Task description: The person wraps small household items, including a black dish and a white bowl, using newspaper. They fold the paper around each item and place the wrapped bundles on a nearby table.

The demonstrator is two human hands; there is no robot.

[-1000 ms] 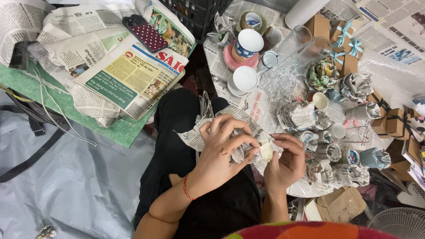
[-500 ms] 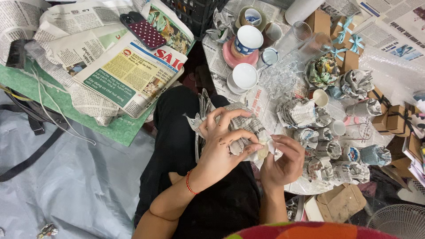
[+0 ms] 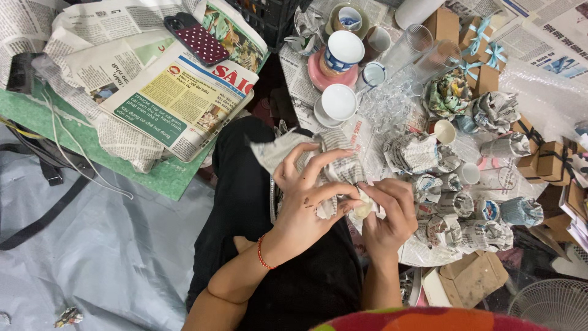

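Observation:
A sheet of newspaper (image 3: 335, 160) is bunched over my lap around a small cream-white cup (image 3: 365, 207), of which only a bit shows. My left hand (image 3: 308, 197), with a red bracelet at the wrist, is spread over the paper and presses it against the cup. My right hand (image 3: 387, 208) grips the cup and the paper's edge from the right. Both hands touch at the fingertips. Black trousers lie beneath them.
Several paper-wrapped cups (image 3: 436, 181) lie on bubble wrap to the right. Bare white cups and saucers (image 3: 339, 102) and clear glasses (image 3: 418, 38) stand further up. A newspaper stack (image 3: 177, 98) with a dotted phone (image 3: 196, 38) sits upper left. Small cardboard boxes (image 3: 548, 160) and a fan (image 3: 552, 304) are at right.
My left hand has spread further over the paper and folded it down onto the cup. More of the cup is covered than before, and the right hand has closed in on it.

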